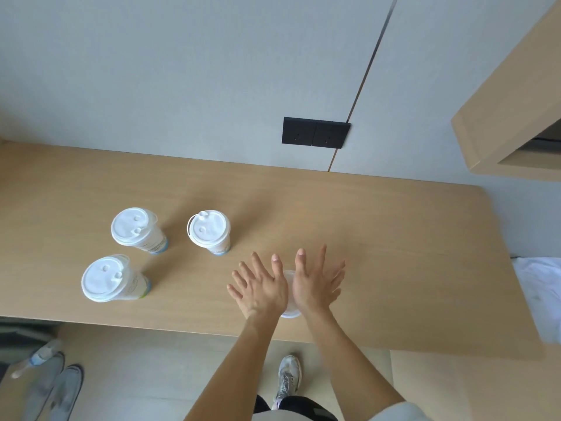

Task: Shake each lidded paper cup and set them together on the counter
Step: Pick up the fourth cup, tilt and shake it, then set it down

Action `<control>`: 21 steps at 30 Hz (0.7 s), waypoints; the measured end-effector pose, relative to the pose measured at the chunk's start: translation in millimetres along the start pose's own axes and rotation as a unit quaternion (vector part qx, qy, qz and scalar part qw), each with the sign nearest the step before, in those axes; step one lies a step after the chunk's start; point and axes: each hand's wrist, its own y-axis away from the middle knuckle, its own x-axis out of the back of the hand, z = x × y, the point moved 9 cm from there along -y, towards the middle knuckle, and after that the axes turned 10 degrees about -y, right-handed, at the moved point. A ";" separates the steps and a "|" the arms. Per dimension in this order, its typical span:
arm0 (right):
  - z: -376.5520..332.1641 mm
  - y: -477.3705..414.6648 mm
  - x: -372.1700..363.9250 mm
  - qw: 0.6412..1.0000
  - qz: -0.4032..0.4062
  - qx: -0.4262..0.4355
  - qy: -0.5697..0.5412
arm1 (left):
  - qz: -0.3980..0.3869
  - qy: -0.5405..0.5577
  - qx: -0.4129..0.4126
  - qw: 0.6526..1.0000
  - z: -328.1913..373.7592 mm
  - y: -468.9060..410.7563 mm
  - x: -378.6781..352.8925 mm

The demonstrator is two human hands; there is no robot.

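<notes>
Three lidded paper cups stand on the wooden counter (379, 238) at the left: one at the back left (136, 227), one in the middle (209, 230), one at the front left (106, 279). A fourth cup (290, 294) stands near the counter's front edge, and only a strip of its white lid shows between my hands. My left hand (261, 287) and my right hand (317, 284) flank that lid with palms facing it and fingers spread wide. I cannot tell whether the palms touch the cup.
A grey wall with a black double socket (314, 132) backs the counter. A wooden cabinet (510, 110) hangs at the upper right. White cloth (540, 287) lies past the counter's right end. Another person's shoes (54, 387) are on the floor at the lower left.
</notes>
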 end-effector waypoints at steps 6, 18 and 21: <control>7.5 -7.9 -7.5 0.999 -0.011 0.008 0.029 | 0.023 -0.027 -0.002 0.999 -0.2 -6.0 -6.1; 38.6 26.8 -8.8 0.977 0.013 -0.172 -0.123 | 0.002 -0.106 -0.236 0.966 38.7 -28.2 0.7; 49.3 47.8 -16.2 0.963 -0.007 -0.224 -0.149 | 0.065 -0.153 -0.352 0.921 63.0 -22.8 25.4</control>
